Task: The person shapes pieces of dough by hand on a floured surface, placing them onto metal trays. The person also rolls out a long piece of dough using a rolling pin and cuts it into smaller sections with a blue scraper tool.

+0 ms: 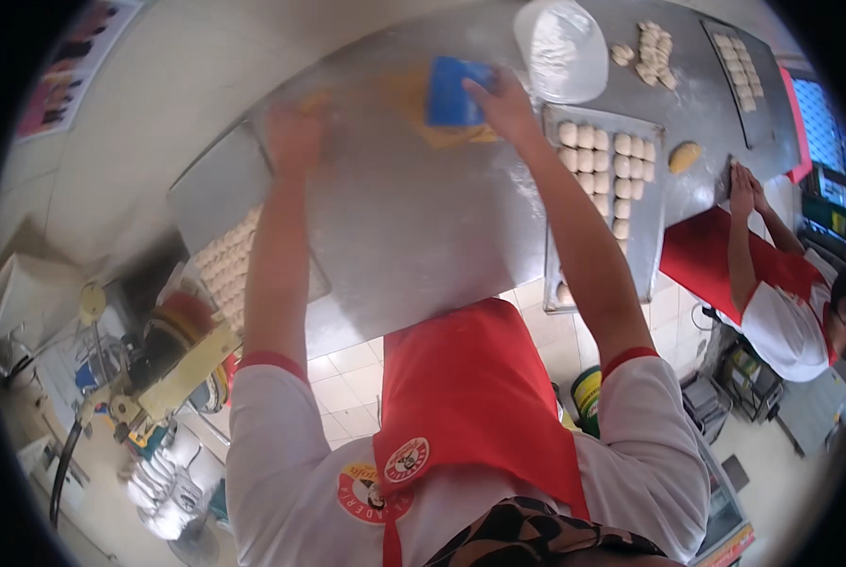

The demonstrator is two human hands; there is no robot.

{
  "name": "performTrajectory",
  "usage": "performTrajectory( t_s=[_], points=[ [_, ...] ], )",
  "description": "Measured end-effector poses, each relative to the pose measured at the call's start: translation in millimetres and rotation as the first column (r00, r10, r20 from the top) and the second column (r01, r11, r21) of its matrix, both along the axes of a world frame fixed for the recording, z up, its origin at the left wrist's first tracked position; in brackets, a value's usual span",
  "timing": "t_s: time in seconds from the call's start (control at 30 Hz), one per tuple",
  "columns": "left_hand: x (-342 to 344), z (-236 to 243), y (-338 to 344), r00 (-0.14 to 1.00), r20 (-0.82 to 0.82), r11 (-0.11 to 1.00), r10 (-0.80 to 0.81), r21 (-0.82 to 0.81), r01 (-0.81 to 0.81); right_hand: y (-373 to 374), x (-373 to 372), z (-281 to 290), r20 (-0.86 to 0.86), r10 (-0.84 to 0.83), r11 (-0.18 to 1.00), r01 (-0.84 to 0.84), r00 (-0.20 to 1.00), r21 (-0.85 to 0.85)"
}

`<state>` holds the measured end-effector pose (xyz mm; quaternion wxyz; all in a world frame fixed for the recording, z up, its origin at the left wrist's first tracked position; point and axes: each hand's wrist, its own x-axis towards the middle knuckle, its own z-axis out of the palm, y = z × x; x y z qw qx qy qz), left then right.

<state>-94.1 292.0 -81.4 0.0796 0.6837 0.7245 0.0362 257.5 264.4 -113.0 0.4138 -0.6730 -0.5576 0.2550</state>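
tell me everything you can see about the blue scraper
The blue scraper is a flat, roughly rectangular sheet that looks like plastic, plain blue with no separate handle visible. The person's right hand grips its right side, the thumb lying over the face turned to the camera. It is over the far part of the metal table, overlapping some yellow-brown material in view. Whether its lower edge presses on that material or the tabletop cannot be told.

Arms (574,203) fwd; L hand (295,140) blurred, unclear.
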Motion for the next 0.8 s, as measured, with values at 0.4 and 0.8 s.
performTrajectory(
  t_s=[0.4, 0.8],
  points=[
    [104.2, -13.1, -163.4, 0.931, 0.275, 0.955, -0.239, 0.240, 0.174, 89.8, 74.5, 48.2, -0.168, -0.081, 0.993, 0.095, 0.982, 0.076],
    [99.1, -32.4, -271.9, 0.896, 0.439, 0.979, 0.066, 0.147, -0.144, 41.9, 148.6, 47.3, 0.135, -0.572, 0.715, 0.411, 0.809, 0.565]
  ],
)
